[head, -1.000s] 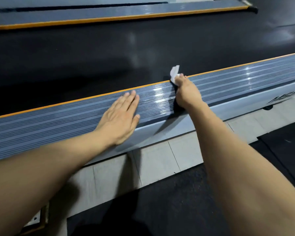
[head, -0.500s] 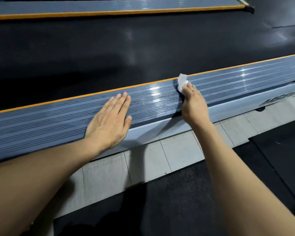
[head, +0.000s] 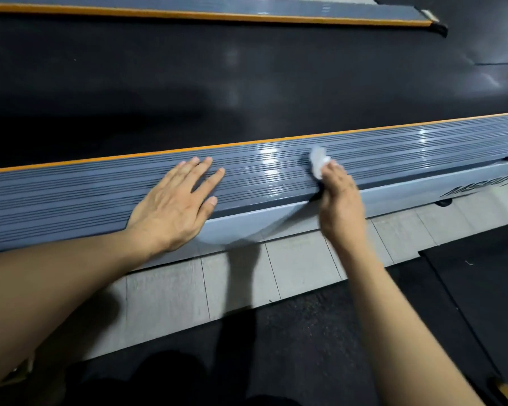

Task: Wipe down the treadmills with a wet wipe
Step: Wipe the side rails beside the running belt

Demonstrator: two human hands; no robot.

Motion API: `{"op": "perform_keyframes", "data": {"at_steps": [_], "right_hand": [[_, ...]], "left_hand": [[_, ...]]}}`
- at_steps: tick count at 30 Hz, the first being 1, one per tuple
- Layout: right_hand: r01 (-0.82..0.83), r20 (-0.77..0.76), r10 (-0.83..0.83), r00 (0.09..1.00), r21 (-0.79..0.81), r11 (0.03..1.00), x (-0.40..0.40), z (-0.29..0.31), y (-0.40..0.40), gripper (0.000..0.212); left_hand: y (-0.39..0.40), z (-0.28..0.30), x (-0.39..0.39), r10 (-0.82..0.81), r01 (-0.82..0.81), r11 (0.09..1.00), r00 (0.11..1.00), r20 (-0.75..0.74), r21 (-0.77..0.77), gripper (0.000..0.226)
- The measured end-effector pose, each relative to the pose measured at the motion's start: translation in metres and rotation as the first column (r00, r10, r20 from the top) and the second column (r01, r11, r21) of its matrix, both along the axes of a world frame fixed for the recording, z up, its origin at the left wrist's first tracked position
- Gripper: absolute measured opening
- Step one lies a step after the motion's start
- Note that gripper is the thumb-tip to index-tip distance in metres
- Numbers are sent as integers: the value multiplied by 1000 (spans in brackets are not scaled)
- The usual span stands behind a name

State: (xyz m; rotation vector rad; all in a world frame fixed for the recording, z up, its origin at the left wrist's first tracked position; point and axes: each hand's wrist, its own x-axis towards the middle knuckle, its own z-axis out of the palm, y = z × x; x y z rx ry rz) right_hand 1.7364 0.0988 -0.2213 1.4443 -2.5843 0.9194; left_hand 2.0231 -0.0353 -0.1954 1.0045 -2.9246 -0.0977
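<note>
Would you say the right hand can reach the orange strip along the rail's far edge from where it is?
Probably yes. The right hand holds the wet wipe on the grey ribbed rail, and only bare rail lies between it and the orange strip.

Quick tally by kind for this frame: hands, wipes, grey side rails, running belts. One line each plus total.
Hands: 2, left hand flat on the near rail, right hand pinching the wipe
Wet wipes: 1, white wipe
Grey side rails: 2, near rail and far rail
Running belts: 1, black belt
Total: 6
</note>
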Motion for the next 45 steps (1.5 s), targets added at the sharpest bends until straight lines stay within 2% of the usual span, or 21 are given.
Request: {"op": "perform_keyframes", "data": {"at_steps": [3, 6, 9, 12, 15, 20, 23, 26, 28, 30, 33, 37, 39, 42, 45], "right_hand": [[120, 3, -120, 993, 29, 992, -25, 2, 1, 48], [166, -14, -166, 986, -27, 986, 9, -2, -12, 47], [-63, -40, 59, 997, -92, 994, 74, -8, -21, 44], [-305, -62, 301, 952, -79, 949, 112, -1, -16, 48], [-373, -66, 372, 926, -15, 928, 89, 6, -14, 49], [-139, -56, 138, 989, -23, 990, 2, 2, 8, 47], [24, -18, -23, 1000, 57, 998, -50, 10, 16, 43], [110, -17, -108, 994, 100, 989, -61, 12, 10, 45], [146, -3, -146, 989, 94, 985, -43, 15, 4, 46], [44, 19, -46, 999, 82, 996, -10, 17, -3, 43], [-289, 22, 289, 957, 68, 955, 47, 19, -11, 46], [-440, 69, 436, 897, 212, 873, 39, 38, -24, 45], [-418, 89, 409, 908, 239, 876, 13, 41, -24, 48], [-187, 141, 160, 977, 202, 961, -44, 42, -15, 49], [39, 112, -70, 991, 259, 965, -97, 39, -7, 45]], "left_hand": [[2, 3, -1, 7, -7, 1000, 1000, 22, -3, 70], [4, 4, 0, 8, -8, 1000, 998, 55, -8, 76], [4, 8, 1, 9, -9, 1000, 998, 70, 1, 82], [7, 12, -2, 20, -22, 999, 998, 59, 29, 86], [11, 19, -10, 45, -50, 997, 995, 94, 58, 89], [18, 38, -30, 95, -105, 994, 975, 203, 40, 84], [22, 47, -39, 107, -122, 992, 944, 311, 28, 82], [20, 57, -46, 88, -114, 992, 928, 361, 52, 73], [17, 64, -48, 3, -31, 997, 934, 357, 73, 67], [15, 73, -51, -116, 90, 992, 921, 372, 87, 66], [17, 78, -64, -233, 210, 972, 878, 417, 102, 65], [21, 57, -80, -211, 151, 968, 923, 321, 202, 63], [16, 56, -95, -199, 132, 955, 949, 243, 265, 68], [9, 61, -127, -216, 167, 948, 963, 163, 271, 69], [10, 57, -146, -328, 287, 933, 927, 184, 215, 66]]}}
